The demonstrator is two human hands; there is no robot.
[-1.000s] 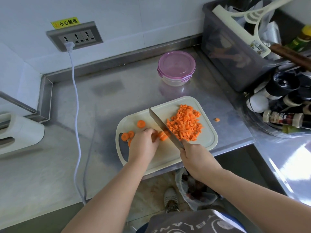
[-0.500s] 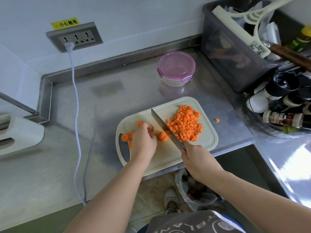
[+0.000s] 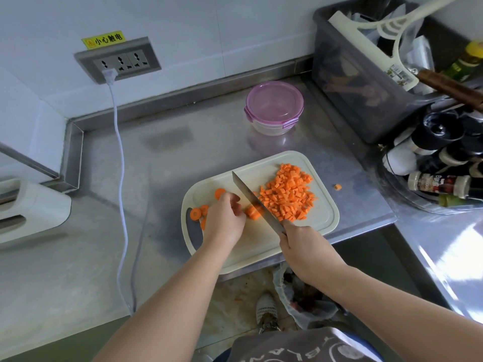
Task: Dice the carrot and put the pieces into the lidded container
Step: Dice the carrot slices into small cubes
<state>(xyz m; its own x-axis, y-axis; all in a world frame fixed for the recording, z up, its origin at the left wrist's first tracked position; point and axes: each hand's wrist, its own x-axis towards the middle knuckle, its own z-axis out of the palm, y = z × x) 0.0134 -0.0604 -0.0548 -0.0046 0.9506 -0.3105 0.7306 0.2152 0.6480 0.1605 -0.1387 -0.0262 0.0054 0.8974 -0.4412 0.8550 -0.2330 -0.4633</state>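
At the tabletop's near edge, my right hand (image 3: 305, 246) grips the knife (image 3: 257, 202) on the cutting board (image 3: 261, 239), while my left hand (image 3: 224, 220) curls loosely beside the carrot slices (image 3: 202, 211), grasping nothing I can see. Diced carrot (image 3: 287, 194) heaps right of the blade. The lidded container (image 3: 274, 107) sits shut near the tabletop's back edge.

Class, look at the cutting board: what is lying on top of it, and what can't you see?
On the cutting board: a diced carrot pile, carrot rounds, the knife. The left hand covers further pieces.
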